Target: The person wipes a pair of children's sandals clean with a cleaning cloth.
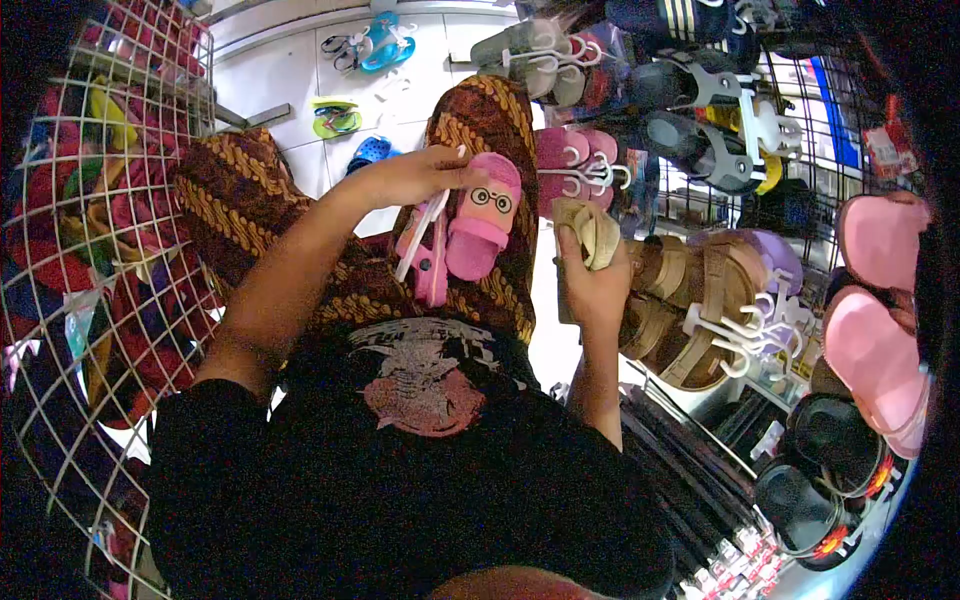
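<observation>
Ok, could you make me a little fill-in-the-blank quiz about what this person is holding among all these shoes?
1. The left hand holds slippers coloured ___.
2. Those slippers hang on a plastic hanger that is ___.
3. The beige sandal is gripped by the person's ___ hand.
4. The person's shirt is ___.
Missing words: pink; white; right; black.

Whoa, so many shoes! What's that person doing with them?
A person in a black shirt is handling footwear. Their left hand holds up a pair of pink slippers on a white hanger; one has a cartoon face. Their right hand grips a tan sandal beside hanging brown sandals. A wire basket of colourful footwear is at their left.
</observation>
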### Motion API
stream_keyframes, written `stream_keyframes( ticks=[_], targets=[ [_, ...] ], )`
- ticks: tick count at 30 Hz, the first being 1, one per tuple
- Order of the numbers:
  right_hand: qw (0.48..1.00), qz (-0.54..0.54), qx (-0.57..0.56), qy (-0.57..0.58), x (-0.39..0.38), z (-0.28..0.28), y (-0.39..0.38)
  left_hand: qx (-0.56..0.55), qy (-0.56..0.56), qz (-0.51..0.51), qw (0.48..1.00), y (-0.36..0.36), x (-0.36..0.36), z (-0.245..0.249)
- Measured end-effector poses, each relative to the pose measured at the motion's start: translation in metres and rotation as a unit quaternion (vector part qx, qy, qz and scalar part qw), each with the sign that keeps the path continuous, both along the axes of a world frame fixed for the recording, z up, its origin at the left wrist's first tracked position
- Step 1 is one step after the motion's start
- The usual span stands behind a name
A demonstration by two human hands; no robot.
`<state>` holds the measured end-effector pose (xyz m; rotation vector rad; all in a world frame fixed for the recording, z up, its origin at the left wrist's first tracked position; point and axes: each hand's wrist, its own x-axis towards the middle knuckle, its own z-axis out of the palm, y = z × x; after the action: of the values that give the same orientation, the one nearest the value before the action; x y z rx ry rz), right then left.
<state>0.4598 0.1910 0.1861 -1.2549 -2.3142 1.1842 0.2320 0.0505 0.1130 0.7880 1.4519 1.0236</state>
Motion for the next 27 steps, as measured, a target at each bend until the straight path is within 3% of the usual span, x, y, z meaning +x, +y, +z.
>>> stream_keyframes(
  ticks=[3, 8, 11, 16, 19, 20, 23, 24, 25, 26, 27],
  targets=[
    [0.995, 0.033, 0.01, -0.097, -0.004, 0.011, -0.007, 0.018, 0.045, -0.03, 0.998, 0.001, 0.007, 0.004],
    [0.974, 0.083, 0.136, -0.158, -0.021, 0.028, -0.016, 0.071, 0.091, -0.091, 0.989, 0.01, 0.022, 0.009],
    [0.93, 0.185, 0.199, -0.249, -0.032, 0.056, -0.015, 0.077, 0.12, -0.115, 0.983, 0.01, 0.027, 0.018],
    [0.911, 0.248, 0.313, -0.101, -0.023, 0.022, -0.002, 0.101, 0.142, -0.116, 0.978, 0.011, 0.031, 0.015],
    [0.945, 0.19, 0.171, -0.206, -0.034, 0.021, -0.006, 0.089, 0.131, -0.099, 0.982, 0.008, 0.028, 0.007],
    [0.956, 0.154, 0.173, -0.178, -0.036, 0.015, -0.007, 0.08, 0.122, -0.093, 0.985, 0.007, 0.025, 0.007],
    [0.983, 0.058, 0.155, -0.08, -0.042, 0.0, -0.007, 0.086, 0.075, -0.051, 0.992, 0.002, 0.006, 0.009],
    [0.99, 0.03, 0.131, -0.038, -0.048, 0.002, -0.009, 0.077, 0.062, 0.005, 0.995, -0.003, 0.001, 0.013],
    [0.995, 0.002, 0.103, 0.003, -0.051, 0.005, -0.012, 0.126, 0.029, 0.086, 0.988, -0.002, -0.002, -0.025],
    [0.997, 0.009, 0.072, 0.02, -0.05, 0.008, -0.011, 0.129, -0.006, 0.184, 0.974, 0.002, -0.008, -0.026],
    [0.999, 0.014, 0.047, 0.022, -0.048, 0.01, -0.01, 0.077, -0.06, 0.23, 0.968, -0.001, -0.014, -0.027]
  ],
)
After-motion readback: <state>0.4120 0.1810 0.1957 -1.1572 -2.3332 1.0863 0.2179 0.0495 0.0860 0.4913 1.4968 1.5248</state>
